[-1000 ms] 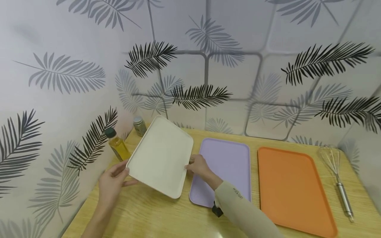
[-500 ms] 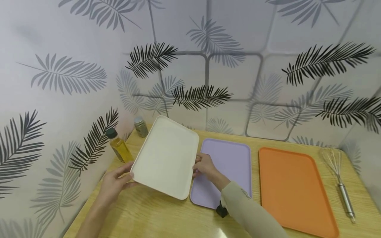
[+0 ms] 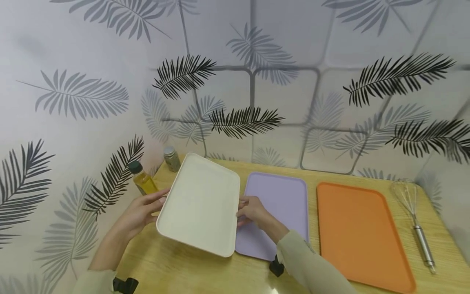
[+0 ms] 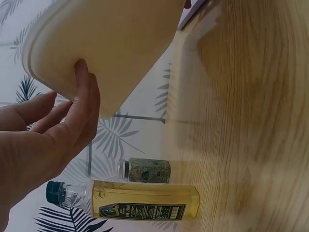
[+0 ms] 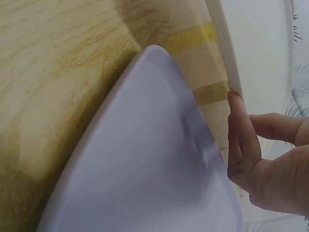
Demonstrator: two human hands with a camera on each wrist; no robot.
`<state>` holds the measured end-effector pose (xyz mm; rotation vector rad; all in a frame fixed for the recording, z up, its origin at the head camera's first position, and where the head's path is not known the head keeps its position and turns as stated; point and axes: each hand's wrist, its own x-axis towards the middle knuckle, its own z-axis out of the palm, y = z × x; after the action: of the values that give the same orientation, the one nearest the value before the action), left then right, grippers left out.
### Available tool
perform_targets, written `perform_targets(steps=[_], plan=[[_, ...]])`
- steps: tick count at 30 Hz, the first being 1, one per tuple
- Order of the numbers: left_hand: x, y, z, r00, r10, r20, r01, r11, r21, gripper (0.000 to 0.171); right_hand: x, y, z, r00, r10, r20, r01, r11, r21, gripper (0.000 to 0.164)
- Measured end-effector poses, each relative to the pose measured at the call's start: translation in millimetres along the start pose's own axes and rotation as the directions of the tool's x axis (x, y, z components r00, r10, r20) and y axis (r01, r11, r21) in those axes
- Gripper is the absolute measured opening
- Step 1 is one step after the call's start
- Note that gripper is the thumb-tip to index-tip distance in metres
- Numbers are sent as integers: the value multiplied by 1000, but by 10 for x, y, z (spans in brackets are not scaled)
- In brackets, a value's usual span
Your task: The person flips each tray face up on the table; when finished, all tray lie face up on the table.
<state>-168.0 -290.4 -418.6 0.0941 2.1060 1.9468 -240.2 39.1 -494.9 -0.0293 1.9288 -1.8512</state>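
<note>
A cream rectangular tray (image 3: 200, 204) is held tilted above the wooden table, its inner face toward the head camera. My left hand (image 3: 141, 214) grips its left edge; in the left wrist view a fingertip lies against the tray's underside (image 4: 130, 43). On the opposite edge, my right hand (image 3: 255, 212) pinches the rim between thumb and fingers, as the right wrist view also shows. Below that hand a lilac tray (image 3: 277, 196) lies flat on the table, partly covered by the hand and forearm. An orange tray (image 3: 361, 232) lies flat farther right.
An oil bottle (image 3: 143, 179) with a dark green cap stands close beyond my left hand. Behind it is a small spice jar (image 3: 171, 159) near the back corner. A whisk (image 3: 418, 228) lies at the table's right side. Patterned walls (image 3: 279, 94) border the back and sides.
The cream tray first shifted slightly right, then came a little lower and nearer. My left hand slid from its near-left corner farther up the left edge. Both hands keep hold.
</note>
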Motion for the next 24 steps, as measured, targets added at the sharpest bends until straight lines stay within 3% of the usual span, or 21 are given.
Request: perform_targets(steps=[12, 19, 24], plan=[[295, -46, -93, 994, -107, 2, 107, 994, 31, 51, -166, 54, -66, 998, 2, 67, -4, 1000, 24, 66], [453, -106, -103, 988, -153, -30, 155, 983, 94, 51, -206, -41, -113, 1000, 5, -8, -4, 999, 45, 67], [558, -125, -71, 978, -192, -86, 204, 963, 177, 48, -166, -105, -134, 999, -12, -31, 14, 998, 61, 67]])
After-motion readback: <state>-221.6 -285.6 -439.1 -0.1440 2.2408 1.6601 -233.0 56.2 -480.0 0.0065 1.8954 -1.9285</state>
